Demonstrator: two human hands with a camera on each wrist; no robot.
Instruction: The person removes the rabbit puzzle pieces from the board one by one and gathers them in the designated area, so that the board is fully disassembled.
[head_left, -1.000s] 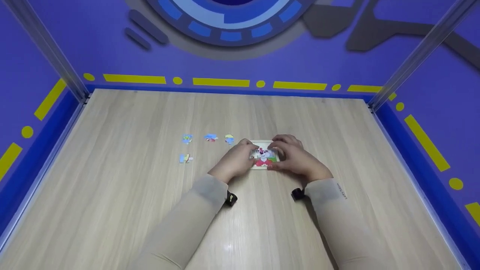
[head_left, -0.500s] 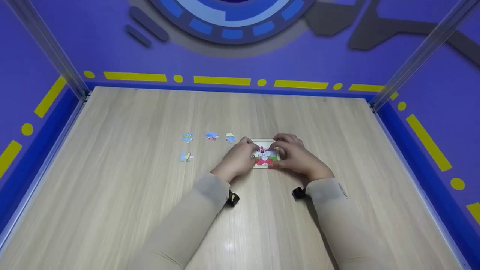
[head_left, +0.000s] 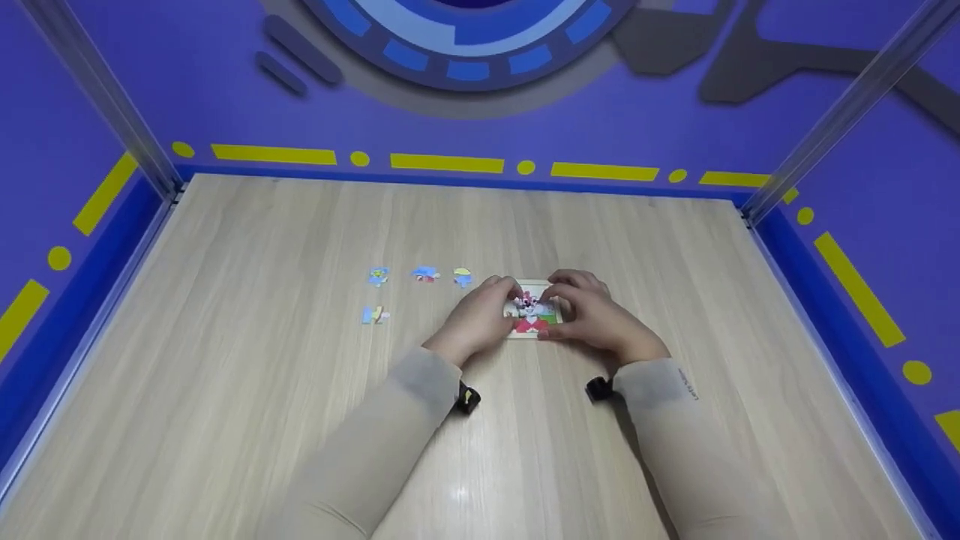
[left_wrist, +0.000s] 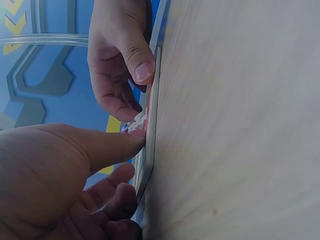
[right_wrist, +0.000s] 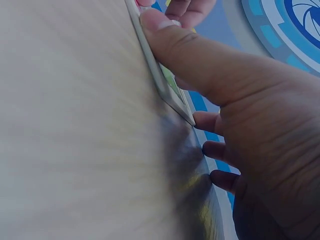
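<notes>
A small jigsaw puzzle (head_left: pixel 531 324) with a red-and-white cartoon animal lies in a pale wooden frame (head_left: pixel 521 337) on the table. My left hand (head_left: pixel 476 319) holds the puzzle at its left side, thumb near and bent forefinger far. From the right, my right hand (head_left: pixel 592 319) grips it, with the thumb (right_wrist: pixel 156 21) on the near edge. Its other fingers reach past the frame's right side in the right wrist view. Both thumbs and several fingertips meet at the puzzle (left_wrist: pixel 148 107) in the left wrist view. Fingers cover the left and right parts of the picture.
Several loose jigsaw pieces lie left of the frame: a blue one with yellow-green (head_left: pixel 378 276), a blue-and-red one (head_left: pixel 425 274), a yellow-and-blue one (head_left: pixel 462 277) and a pale one (head_left: pixel 375 315). Blue-purple panels (head_left: pixel 450 135) wall in the wooden table (head_left: pixel 262 315).
My left forefinger has lifted and bent a little at the picture's upper left. My right hand keeps nearly the same place. The loose pieces have stayed put.
</notes>
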